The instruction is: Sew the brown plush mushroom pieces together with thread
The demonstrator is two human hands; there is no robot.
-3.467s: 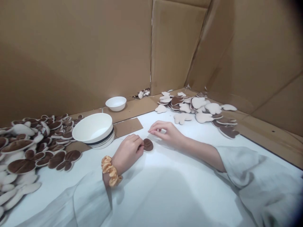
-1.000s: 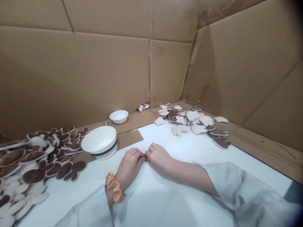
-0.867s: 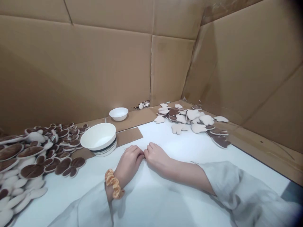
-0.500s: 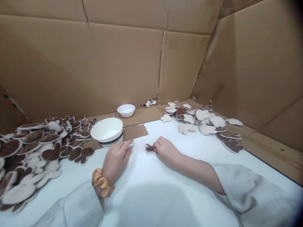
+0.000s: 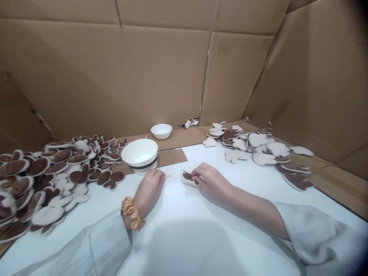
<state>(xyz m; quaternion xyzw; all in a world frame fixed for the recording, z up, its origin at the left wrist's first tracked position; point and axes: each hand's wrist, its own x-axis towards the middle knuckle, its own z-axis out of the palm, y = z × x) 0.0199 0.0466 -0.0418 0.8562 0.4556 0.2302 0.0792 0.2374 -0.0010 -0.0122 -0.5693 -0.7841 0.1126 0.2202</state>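
My left hand [image 5: 150,191], with an orange scrunchie [image 5: 132,214] at the wrist, is closed in a pinch beside the striped white bowl [image 5: 140,153]. Something thin and pale shows at its fingertips, too small to name. My right hand [image 5: 209,180] pinches a small brown felt piece [image 5: 188,176] with a pale edge, just above the white table [image 5: 184,207]. A gap separates the two hands.
Brown and white felt pieces [image 5: 47,214] are heaped at the left. Another pile [image 5: 263,158] lies at the back right. A small white bowl [image 5: 161,131] stands on cardboard [image 5: 181,137] at the back, before cardboard walls [image 5: 161,73].
The view has shifted, moving the scene rightward. My left thumb and fingers have closed together. The brown piece in my right hand has changed its tilt and shows more clearly.
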